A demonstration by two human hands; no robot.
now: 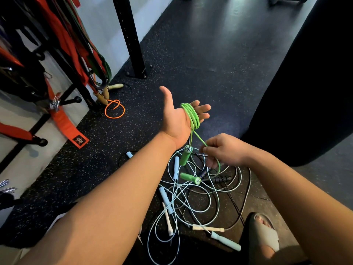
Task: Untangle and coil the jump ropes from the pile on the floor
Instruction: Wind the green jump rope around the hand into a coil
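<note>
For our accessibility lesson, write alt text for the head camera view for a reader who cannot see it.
A green jump rope is coiled around the open left hand, while the right hand pinches its free length above tangled pale blue ropes on the floor.

A black rubber floor [200,54] flecked with pale specks was seen. A tangled pile of jump ropes [191,197] was spread on it at six o'clock, with light blue handles [166,199], cream handles [208,228] and black handles [219,178] laid among the cords. An orange cord loop [114,109] was laid at ten o'clock, beside wooden handles [104,94]. A black post [138,72] was bolted down at eleven o'clock. A sandalled foot [265,234] was planted at five o'clock.
</note>
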